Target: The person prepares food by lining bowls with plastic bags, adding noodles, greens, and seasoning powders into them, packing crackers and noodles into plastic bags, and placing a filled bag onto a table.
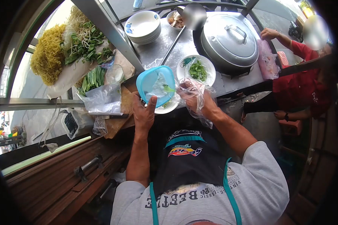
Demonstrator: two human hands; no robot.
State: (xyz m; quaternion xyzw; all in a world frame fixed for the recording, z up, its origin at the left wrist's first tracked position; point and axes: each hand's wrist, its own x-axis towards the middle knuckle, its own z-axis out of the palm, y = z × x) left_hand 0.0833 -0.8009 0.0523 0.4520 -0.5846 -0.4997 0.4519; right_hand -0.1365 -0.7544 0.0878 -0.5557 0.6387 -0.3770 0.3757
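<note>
My left hand [143, 114] grips the near left edge of a light blue plastic container [146, 80], which is tilted and has a clear plastic bag and a bit of green inside. My right hand [195, 97], covered by a clear plastic bag [203, 112], is closed at the container's right side; what its fingers hold is too small to make out. Just beyond it sits a white bowl [211, 77] with chopped greens [198, 71]. Another white bowl [169, 108] with some greens lies partly hidden beneath the container.
Stacked plates [142, 26], a bowl of brown food [175, 20] and a large lidded pot [231, 39] stand at the back. Yellow noodles [50, 54] and leafy greens [92, 80] are at left, near a knife [105, 113]. A person in red [296, 88] stands at right.
</note>
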